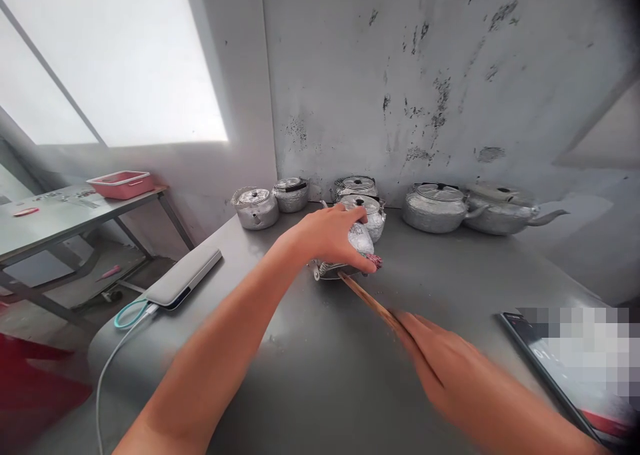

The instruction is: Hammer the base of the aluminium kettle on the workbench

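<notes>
My left hand (333, 235) is curled over a small silver metal kettle (361, 239) near the middle of the table, its thumb towards me. The kettle seems tipped, with a dark opening on the side facing me; much of its body is hidden behind the hand. Beside the thumb shows a reddish wrapped piece (374, 261), whose kind I cannot make out. My right hand (425, 342) is closed round a slim wooden stick (367, 298). The stick's far end meets the kettle's rim or opening; whether a tool head is inside cannot be seen.
Several dented silver kettles (433, 208) stand along the wall at the back of the grey table (320, 375). A white power bank (183, 282) with a cable lies left, a phone (545, 368) right. On another table at left sits a pink basket (123, 186).
</notes>
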{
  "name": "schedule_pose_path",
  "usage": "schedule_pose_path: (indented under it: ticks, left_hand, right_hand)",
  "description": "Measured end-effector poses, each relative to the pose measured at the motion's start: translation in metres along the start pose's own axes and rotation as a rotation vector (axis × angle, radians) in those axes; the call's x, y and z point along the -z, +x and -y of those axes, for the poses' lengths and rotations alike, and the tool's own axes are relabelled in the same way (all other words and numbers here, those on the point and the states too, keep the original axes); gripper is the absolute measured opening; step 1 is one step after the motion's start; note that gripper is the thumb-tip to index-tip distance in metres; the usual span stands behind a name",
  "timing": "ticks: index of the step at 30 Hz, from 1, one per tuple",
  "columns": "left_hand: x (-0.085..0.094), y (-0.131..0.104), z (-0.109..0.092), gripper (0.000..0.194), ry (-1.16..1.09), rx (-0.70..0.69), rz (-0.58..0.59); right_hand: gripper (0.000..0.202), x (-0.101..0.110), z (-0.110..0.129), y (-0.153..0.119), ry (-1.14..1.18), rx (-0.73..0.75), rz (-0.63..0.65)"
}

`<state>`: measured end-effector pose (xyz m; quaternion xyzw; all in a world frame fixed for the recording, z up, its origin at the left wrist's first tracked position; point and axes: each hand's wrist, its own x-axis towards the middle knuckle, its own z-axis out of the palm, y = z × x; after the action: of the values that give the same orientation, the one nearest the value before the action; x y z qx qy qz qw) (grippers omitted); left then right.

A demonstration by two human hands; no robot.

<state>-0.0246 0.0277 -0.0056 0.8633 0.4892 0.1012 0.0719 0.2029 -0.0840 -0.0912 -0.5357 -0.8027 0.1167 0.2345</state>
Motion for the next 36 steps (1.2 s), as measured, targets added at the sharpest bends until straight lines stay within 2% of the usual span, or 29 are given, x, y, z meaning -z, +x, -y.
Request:
schedule_pose_path:
  ticks: [1,3,6,9,12,18,22,26,33,36]
  left_hand:
    - [0.0,0.0,-0.001,0.083,0.002,-0.009,0.002]
    - [-0.001,-0.001,-0.002,0.082,0.009,-0.027,-0.001]
    - [-0.002,-0.001,-0.006,0.083,0.039,-0.038,-0.002]
    - [-0.004,0.0,-0.01,0.088,0.082,-0.022,0.007]
    - [-0.006,0.001,-0.012,0.092,0.111,-0.012,0.004]
    - [-0.008,0.002,-0.014,0.092,0.168,0.01,-0.008]
    - [-0.007,0.002,-0.015,0.099,0.163,0.032,0.012]
    - [-0.007,0.002,-0.015,0.101,0.169,0.045,0.021]
    - [-0.011,0.004,-0.013,0.094,0.177,0.02,-0.035]
    - [-0.011,0.004,-0.012,0.092,0.167,0.017,-0.036]
  right_hand:
    - [0.016,0.002,0.005,0.004,0.119,-0.052,0.105]
    - [0.021,0.002,0.011,0.011,0.234,-0.148,0.2]
    - [0.033,-0.009,0.01,0.013,0.303,-0.254,0.252]
    - [0.036,-0.021,0.003,0.01,0.475,-0.399,0.338]
    - [0.036,-0.027,-0.003,0.007,0.554,-0.444,0.392]
    - [0.038,-0.03,-0.005,0.008,0.577,-0.462,0.433]
    - [0.038,-0.024,0.003,0.012,0.605,-0.458,0.413]
    - [0.037,-0.018,0.009,0.014,0.632,-0.466,0.448]
    - [0.038,-0.025,0.006,0.011,0.616,-0.485,0.425]
    - [0.036,-0.029,0.002,0.007,0.647,-0.442,0.342]
